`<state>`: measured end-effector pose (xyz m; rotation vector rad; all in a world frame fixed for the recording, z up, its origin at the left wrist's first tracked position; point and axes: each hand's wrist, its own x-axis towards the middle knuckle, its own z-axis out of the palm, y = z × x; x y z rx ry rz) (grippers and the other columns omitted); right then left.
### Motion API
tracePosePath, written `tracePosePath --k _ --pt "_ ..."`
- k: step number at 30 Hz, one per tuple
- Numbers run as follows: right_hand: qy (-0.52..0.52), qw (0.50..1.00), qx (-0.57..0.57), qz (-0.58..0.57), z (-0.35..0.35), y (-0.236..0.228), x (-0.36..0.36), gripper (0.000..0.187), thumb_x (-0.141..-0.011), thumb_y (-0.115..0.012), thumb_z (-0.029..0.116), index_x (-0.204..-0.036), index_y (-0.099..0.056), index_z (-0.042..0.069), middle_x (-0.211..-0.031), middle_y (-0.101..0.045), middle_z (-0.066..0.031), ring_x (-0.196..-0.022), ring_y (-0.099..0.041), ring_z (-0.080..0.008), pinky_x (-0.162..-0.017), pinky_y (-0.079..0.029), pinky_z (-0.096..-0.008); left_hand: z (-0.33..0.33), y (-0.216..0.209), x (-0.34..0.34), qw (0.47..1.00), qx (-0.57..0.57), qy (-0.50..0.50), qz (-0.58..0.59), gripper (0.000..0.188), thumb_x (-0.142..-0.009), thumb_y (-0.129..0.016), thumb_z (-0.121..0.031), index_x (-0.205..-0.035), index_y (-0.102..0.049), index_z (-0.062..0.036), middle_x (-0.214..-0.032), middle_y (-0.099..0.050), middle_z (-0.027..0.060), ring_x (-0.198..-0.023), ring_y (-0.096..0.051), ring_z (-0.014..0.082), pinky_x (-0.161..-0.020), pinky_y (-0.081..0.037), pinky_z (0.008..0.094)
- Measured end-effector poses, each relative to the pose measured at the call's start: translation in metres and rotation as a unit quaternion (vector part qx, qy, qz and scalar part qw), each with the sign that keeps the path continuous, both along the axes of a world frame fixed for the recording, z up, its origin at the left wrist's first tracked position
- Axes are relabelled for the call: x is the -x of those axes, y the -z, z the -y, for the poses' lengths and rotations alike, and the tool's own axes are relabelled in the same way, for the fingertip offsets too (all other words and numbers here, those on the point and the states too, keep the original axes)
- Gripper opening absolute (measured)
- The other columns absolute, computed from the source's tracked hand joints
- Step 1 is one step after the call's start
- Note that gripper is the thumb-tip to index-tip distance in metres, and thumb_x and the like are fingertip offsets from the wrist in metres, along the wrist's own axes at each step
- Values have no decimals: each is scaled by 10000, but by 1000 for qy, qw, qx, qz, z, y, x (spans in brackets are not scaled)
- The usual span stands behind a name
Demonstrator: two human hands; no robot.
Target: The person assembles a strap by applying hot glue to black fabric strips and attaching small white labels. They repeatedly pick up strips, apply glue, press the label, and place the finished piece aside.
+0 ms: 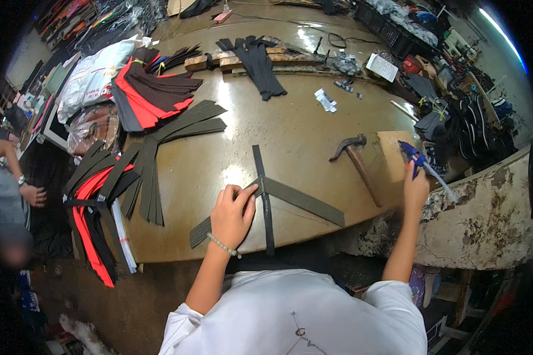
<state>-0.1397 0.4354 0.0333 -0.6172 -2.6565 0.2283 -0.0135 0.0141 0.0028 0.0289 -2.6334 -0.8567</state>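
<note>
My left hand (230,218), fingers bent and thumb pressed close, pinches the middle of a bundle of olive-green fabric strips (305,202) lying on the table. A narrow black strip (266,220) runs lengthwise across that bundle, just right of my fingertips. Over at the right, my right hand (416,186) is wrapped around a blue glue gun (418,158) with a pale glue stick poking from its back. The gun's front end is over a tan cardboard piece (392,155). Between my hands lies a hammer (361,165) with a wooden handle.
More olive strips (151,160) and red, black and brown strip bundles (151,89) lie at the left. Black strips (259,68) rest on wooden bars (296,59) at the back. A plastered ledge (479,219) borders the right. Another person's hand (34,195) shows far left.
</note>
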Motion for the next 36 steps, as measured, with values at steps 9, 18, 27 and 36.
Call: tracePosePath --k 9,18,27,36 --pt "-363 912 186 -40 127 -5 98 281 -909 -657 239 -981 -691 -30 -891 -704 -175 -809 -675 -299 -739 -517 -376 2 0 -2 995 4 4 -102 237 -782 -712 -41 -1007 -715 -116 -887 -595 48 -784 -586 221 -638 -496 342" --pt "-333 911 242 34 134 65 201 294 -716 -842 229 -825 -696 -2 -805 -707 -141 -722 -680 -242 -680 -534 -354 4 -3 -3 993 -35 3 -109 229 -768 -707 -11 -980 -723 -94 -879 -600 55 -776 -594 222 -650 -497 341" --pt "-406 754 516 35 161 -4 95 182 -851 -757 139 -903 -637 14 -739 -650 -23 -621 -609 -90 -578 -486 -244 2 -4 -12 972 -166 -40 -162 256 -791 -682 36 -1023 -720 -64 -927 -604 73 -778 -581 190 -655 -482 294" --pt "-423 540 689 231 216 -33 -67 176 -889 -724 85 -1002 -614 6 -830 -667 -18 -715 -616 -54 -617 -483 -197 -34 -33 18 969 -199 124 -77 468 -833 -645 -17 -1297 -585 -34 -1328 -570 177 -1256 -533 312 -1036 -429 395"
